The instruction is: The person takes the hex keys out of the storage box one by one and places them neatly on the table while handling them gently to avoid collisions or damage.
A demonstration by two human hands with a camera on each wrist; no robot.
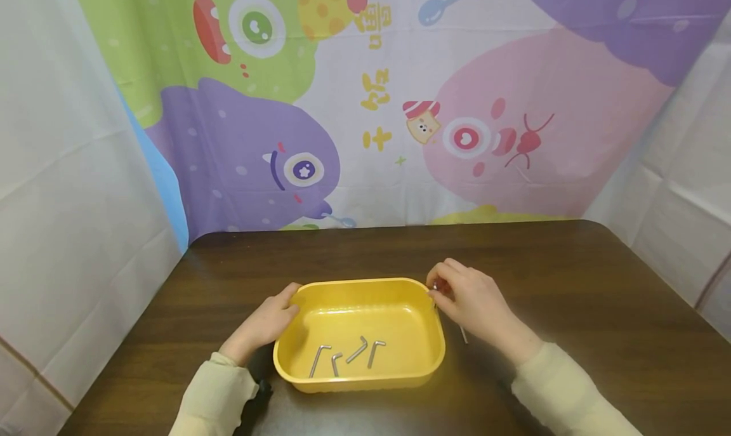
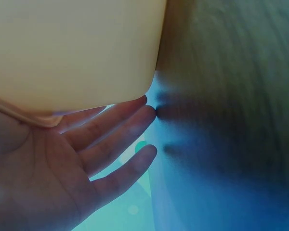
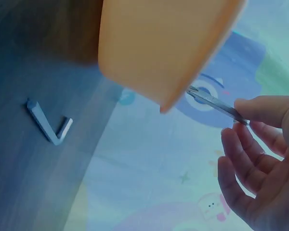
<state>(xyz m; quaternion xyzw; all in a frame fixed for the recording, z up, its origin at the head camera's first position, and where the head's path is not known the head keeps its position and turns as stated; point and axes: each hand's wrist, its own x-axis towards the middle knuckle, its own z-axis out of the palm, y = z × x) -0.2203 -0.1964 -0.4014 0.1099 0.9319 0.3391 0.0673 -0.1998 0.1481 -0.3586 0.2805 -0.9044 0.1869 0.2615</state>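
A yellow plastic basin (image 1: 365, 383) stands on the table with several L-shaped metal hex keys (image 1: 374, 353) lying on its bottom. My left hand (image 1: 267, 318) holds the basin's left side, its thumb over the rim; in the left wrist view the other fingers (image 2: 118, 144) extend along the outer wall. At the far right corner of the basin, my right hand (image 1: 471, 299) pinches a hex key (image 3: 216, 105) between thumb and fingertips, level with the rim. Another hex key (image 3: 45, 122) lies on the table to the right of the basin, partly hidden by the right hand in the head view.
The dark wooden table (image 1: 548, 264) extends around the basin on every side. Behind it hangs a curtain (image 1: 394, 195) printed with cartoon monsters, and plain white cloth (image 1: 85, 188) hangs at the left and right.
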